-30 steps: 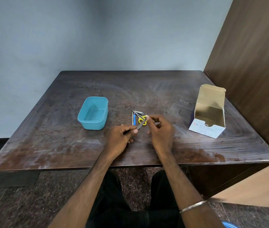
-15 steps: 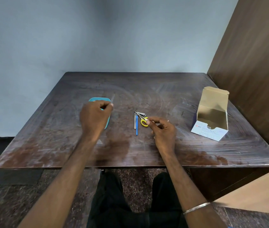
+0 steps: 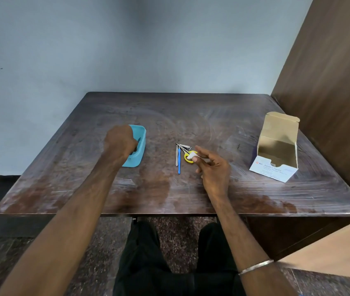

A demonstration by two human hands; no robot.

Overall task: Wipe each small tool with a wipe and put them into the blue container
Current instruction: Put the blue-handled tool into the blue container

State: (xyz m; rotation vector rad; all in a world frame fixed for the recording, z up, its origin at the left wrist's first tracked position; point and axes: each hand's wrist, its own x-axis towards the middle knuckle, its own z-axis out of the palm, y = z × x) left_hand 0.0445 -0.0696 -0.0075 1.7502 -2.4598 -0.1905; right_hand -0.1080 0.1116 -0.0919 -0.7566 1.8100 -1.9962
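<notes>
Tool in hand: a slim dark tool (image 3: 138, 141) is seen at the fingertips of the left hand (image 3: 120, 140), angled down into the blue container (image 3: 141, 146) left of centre, presumably for release there; whether it is pinched or already let go cannot be told.
Left hand: fingers curled downward over the container's near wall.
Wipe: a small white wipe (image 3: 191, 155) is pinched between thumb and forefinger of the right hand (image 3: 212, 167), kept ready beside the pile, judged for the next tool.
Remaining tools: nail clipper (image 3: 185, 147), yellow scissors (image 3: 188, 159), blue-handled tool (image 3: 179, 160) and grey tool (image 3: 176, 155) are gathered mid-frame on the table (image 3: 191, 199).
Swab box (image 3: 276, 150): stood open at right, within reach.
</notes>
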